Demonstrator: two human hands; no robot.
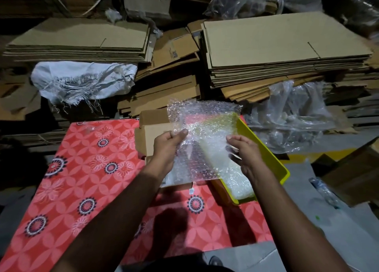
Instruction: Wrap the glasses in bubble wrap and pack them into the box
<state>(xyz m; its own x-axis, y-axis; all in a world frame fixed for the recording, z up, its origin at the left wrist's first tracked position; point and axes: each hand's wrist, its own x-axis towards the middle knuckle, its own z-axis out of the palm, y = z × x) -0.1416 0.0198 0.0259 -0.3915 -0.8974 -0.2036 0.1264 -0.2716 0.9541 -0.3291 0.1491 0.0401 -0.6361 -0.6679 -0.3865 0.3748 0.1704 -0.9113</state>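
A clear sheet of bubble wrap (202, 128) hangs upright between my two hands, over the open cardboard box (150, 132) and the yellow tray (266, 148). My left hand (168, 148) pinches its left edge between thumb and fingers. My right hand (245, 150) grips its right edge, fingers curled behind the sheet. More bubble wrap (235, 181) lies in the tray. No glasses can be made out through the wrap.
The box and tray stand on a table with a red flowered cloth (86, 179). Behind it are stacks of flattened cartons (283, 52), a torn white sack (82, 81) and loose clear plastic (293, 116). A plastic bottle (324, 191) lies on the floor at the right.
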